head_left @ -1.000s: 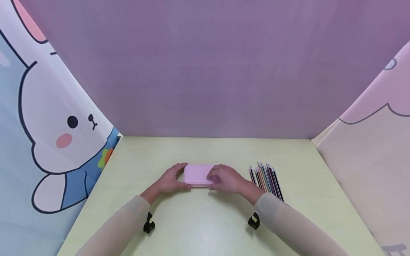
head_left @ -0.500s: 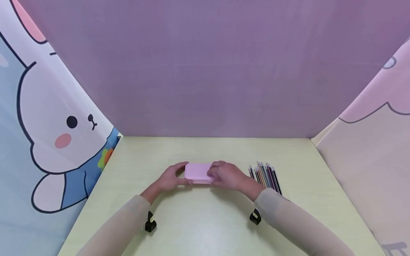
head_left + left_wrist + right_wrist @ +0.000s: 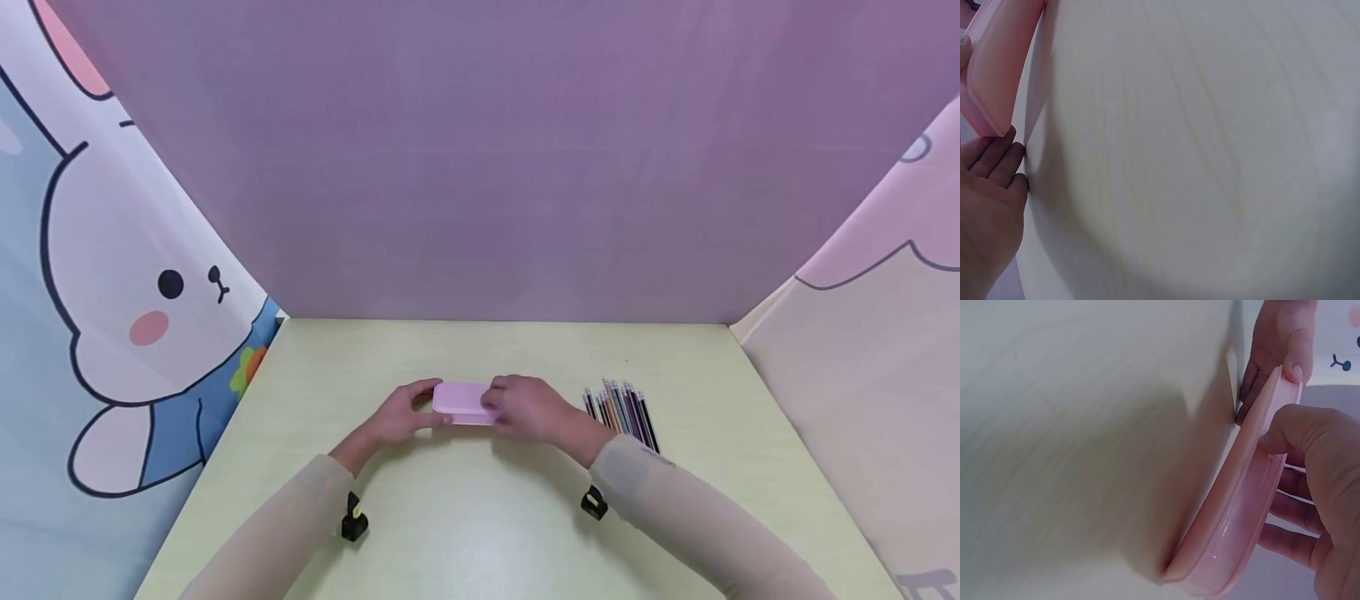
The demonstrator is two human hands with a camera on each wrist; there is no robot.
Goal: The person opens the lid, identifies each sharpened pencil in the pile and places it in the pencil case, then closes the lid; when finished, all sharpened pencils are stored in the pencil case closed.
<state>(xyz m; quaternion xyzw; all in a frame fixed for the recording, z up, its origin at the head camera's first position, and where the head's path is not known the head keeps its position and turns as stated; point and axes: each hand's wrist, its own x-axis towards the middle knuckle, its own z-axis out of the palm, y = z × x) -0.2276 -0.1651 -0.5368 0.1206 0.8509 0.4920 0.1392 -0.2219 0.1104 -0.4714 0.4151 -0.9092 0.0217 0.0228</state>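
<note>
A pink, lidded, rectangular pencil case (image 3: 459, 398) is between my two hands over the middle of the table. My left hand (image 3: 397, 417) grips its left end, thumb on the near side. In the left wrist view, the fingers of the left hand (image 3: 994, 206) reach to the edge of the pencil case (image 3: 1000, 69). My right hand (image 3: 528, 408) holds the right end with curled fingers. The right wrist view has the right thumb (image 3: 1294, 428) on the side of the case (image 3: 1235, 531), with the other fingers over the lid. The case appears tilted, one end close to the tabletop.
Several pencils (image 3: 624, 412) lie side by side on the pale table (image 3: 480, 517), right of my right hand and partly behind the right sleeve. A purple panel (image 3: 480, 167) stands at the back. Printed cloth walls (image 3: 112, 333) flank both sides.
The pencil case has moved slightly away from me, and more of its near side shows. Both hands keep their grip on it. The pencils have stayed where they were.
</note>
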